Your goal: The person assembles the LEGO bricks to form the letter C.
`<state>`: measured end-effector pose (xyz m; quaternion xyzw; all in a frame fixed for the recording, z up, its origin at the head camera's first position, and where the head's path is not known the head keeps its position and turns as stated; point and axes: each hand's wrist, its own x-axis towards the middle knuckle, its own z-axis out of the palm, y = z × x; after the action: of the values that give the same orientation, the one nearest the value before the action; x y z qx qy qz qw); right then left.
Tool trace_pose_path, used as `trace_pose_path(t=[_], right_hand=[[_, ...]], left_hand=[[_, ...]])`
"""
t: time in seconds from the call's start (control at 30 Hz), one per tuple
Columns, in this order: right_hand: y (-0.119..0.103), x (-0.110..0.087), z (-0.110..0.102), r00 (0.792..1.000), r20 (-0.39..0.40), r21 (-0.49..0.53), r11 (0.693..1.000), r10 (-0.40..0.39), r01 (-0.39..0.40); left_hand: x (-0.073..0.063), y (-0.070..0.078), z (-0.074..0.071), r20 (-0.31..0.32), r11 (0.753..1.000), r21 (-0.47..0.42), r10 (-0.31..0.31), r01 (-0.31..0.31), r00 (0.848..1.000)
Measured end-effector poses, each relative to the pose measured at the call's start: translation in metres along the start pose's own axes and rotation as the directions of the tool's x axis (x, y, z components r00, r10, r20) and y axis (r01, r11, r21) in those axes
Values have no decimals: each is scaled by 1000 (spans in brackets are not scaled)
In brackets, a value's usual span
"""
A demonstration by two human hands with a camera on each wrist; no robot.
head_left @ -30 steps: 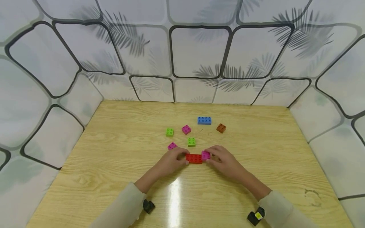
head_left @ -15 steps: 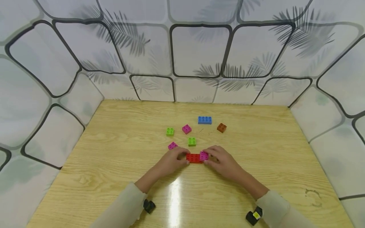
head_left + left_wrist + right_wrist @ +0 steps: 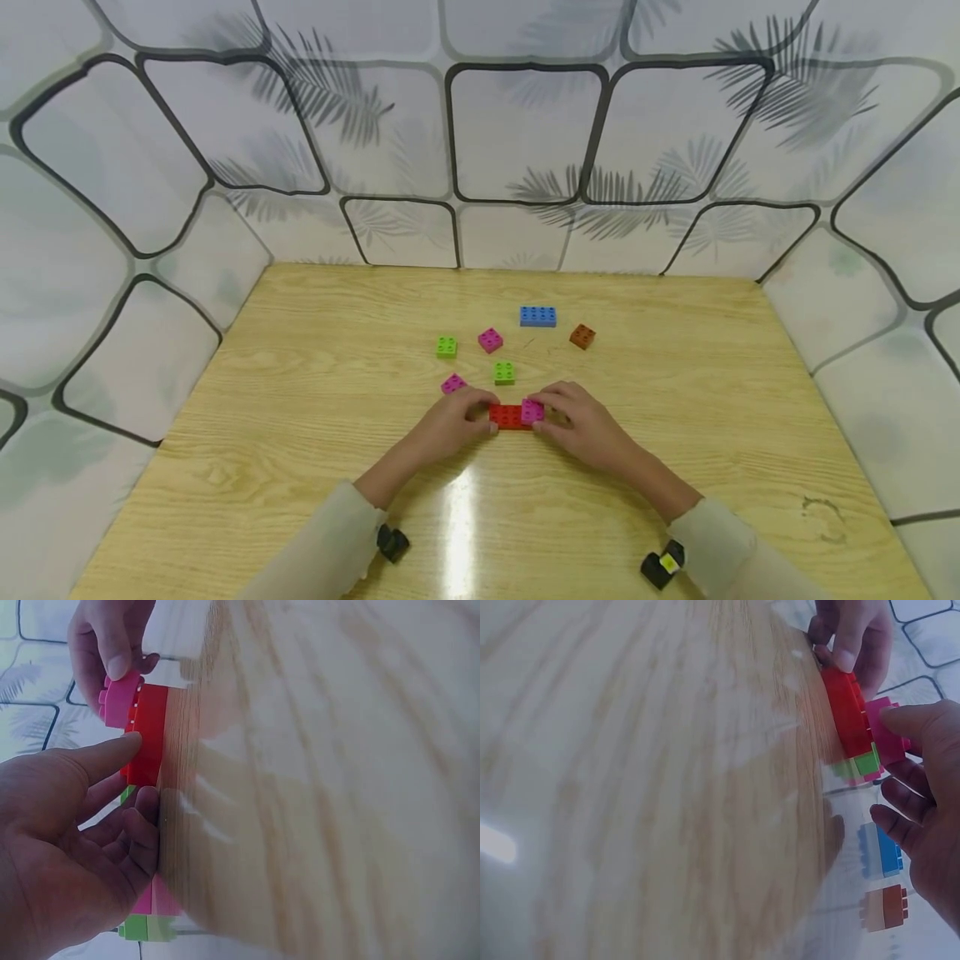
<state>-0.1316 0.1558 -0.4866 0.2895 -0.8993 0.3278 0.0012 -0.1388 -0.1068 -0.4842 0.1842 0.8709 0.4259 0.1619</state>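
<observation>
A long red toy building brick (image 3: 505, 417) lies on the wooden table, and my left hand (image 3: 452, 423) pinches its left end between thumb and fingers. My right hand (image 3: 592, 427) holds a small pink brick (image 3: 532, 411) at the right end of the red one. In the left wrist view the pink brick (image 3: 121, 702) sits at the studs of the red brick (image 3: 150, 735). Seen from the right wrist, my right thumb presses the side of the pink brick (image 3: 886, 733), while its far side is hidden by my fingers.
Behind the hands lie a green brick (image 3: 504, 372), another green brick (image 3: 446, 347), a pink brick (image 3: 491, 340), a blue brick (image 3: 537, 317) and a brown brick (image 3: 582, 336). One more pink brick (image 3: 453, 383) is just beyond my left hand. Patterned panels (image 3: 517, 237) border the table.
My right hand has moved slightly left, bringing the pink brick from beside the red brick's right end to over it. My left hand stays in place on the red brick.
</observation>
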Motion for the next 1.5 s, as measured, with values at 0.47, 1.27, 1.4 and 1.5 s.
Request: trace_pose_path(t=[0.47, 1.27, 1.4, 1.5], right_hand=[[2, 1, 3, 999, 8, 77, 996, 35, -35], [6, 4, 0, 999, -15, -23, 999, -39, 39], [7, 5, 0, 999, 7, -23, 999, -33, 34], [8, 5, 0, 1000, 12, -13, 1000, -24, 24]], left_hand=[[0, -1, 1, -1, 1000, 21, 15, -15, 1000], [1, 0, 0, -10, 1000, 7, 25, -25, 1000], [0, 1, 0, -11, 1000, 6, 19, -19, 1000], [-1, 2, -1, -13, 1000, 12, 17, -17, 1000]])
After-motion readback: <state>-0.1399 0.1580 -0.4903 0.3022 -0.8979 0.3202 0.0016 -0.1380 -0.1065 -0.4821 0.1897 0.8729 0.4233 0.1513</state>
